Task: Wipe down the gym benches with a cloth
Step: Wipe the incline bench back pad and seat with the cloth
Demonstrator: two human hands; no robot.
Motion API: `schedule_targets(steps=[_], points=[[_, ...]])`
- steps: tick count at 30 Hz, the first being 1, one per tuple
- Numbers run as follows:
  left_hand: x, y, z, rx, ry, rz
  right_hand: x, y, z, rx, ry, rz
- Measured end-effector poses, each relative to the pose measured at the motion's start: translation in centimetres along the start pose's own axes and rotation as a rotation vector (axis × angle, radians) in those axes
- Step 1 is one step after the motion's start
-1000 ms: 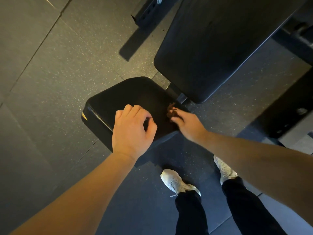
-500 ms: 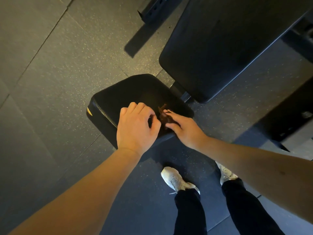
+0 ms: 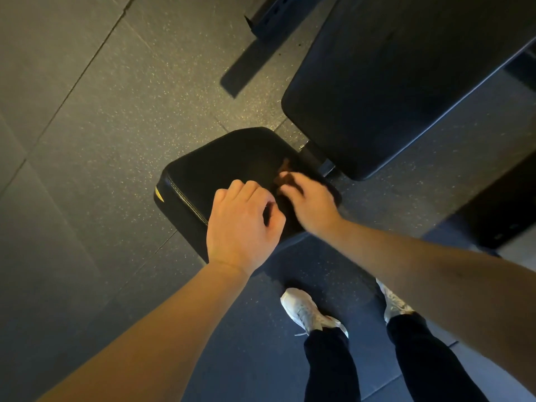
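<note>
A black padded bench seat (image 3: pixel 226 166) lies below me, with the larger black back pad (image 3: pixel 391 82) beyond it at the upper right. My right hand (image 3: pixel 310 203) grips a small dark brown cloth (image 3: pixel 285 169) against the seat's right part; most of the cloth is hidden under my fingers. My left hand (image 3: pixel 242 224) rests on the seat's near edge with its fingers curled over the edge, close beside the right hand.
Speckled rubber floor tiles (image 3: pixel 101 126) surround the bench. A black metal frame piece (image 3: pixel 266 21) lies at the top. My two white shoes (image 3: pixel 307 311) stand just in front of the seat. Dark equipment (image 3: pixel 504 204) stands at the right.
My right hand has slid the cloth leftward across the seat, from its far right corner toward my left hand. The left hand has stayed on the seat's edge.
</note>
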State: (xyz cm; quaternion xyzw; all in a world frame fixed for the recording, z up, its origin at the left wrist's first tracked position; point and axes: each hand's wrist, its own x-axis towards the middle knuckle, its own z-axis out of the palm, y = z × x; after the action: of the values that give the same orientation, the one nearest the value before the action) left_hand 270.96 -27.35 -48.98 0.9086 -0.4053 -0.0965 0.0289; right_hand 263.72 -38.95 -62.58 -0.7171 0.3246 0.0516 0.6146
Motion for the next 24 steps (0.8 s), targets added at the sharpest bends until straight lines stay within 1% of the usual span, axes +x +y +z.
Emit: schedule_targets(steps=[2, 3, 5, 9, 11, 14, 16, 17, 18, 20, 22, 24], points=[[0.0, 0.1, -0.1, -0.019, 0.018, -0.004, -2.2, -0.8, 0.1, 0.036, -0.067, -0.183], [0.0, 0.1, -0.1, -0.025, 0.015, -0.002, -2.2, -0.2, -0.2, 0.028, -0.099, -0.222], [0.0, 0.2, -0.2, -0.02, -0.001, 0.013, -0.6, 1.1, -1.3, -0.019, -0.133, -0.195], [0.1, -0.1, 0.2, -0.013, -0.01, 0.016, 3.6, 4.0, -1.9, -0.104, -0.032, -0.017], [0.0, -0.1, 0.4, -0.017, -0.008, 0.013, 5.6, 4.9, -1.9, -0.086, 0.008, 0.123], [0.1, -0.1, 0.4, -0.023, -0.024, 0.009, 8.1, 4.4, -2.0, -0.171, 0.043, 0.394], [0.1, -0.2, 0.4, -0.006, -0.046, 0.005, 8.8, 3.1, -1.6, -0.177, 0.068, 0.503], [0.2, -0.3, 0.4, 0.006, -0.054, 0.003, 8.6, 2.1, -1.3, -0.163, 0.08, 0.487], [0.2, -0.2, 0.4, 0.019, -0.059, 0.004, 8.0, 1.1, -0.9, -0.141, 0.084, 0.425], [0.3, 0.0, 0.2, 0.037, -0.064, 0.007, 5.8, -0.8, -0.1, -0.052, 0.061, 0.222], [0.3, 0.2, 0.0, 0.031, -0.052, -0.003, 3.2, -2.4, 0.4, 0.058, -0.035, 0.026], [0.2, 0.4, -0.1, 0.013, -0.046, -0.008, 2.1, -2.3, 0.2, 0.072, -0.122, -0.096]])
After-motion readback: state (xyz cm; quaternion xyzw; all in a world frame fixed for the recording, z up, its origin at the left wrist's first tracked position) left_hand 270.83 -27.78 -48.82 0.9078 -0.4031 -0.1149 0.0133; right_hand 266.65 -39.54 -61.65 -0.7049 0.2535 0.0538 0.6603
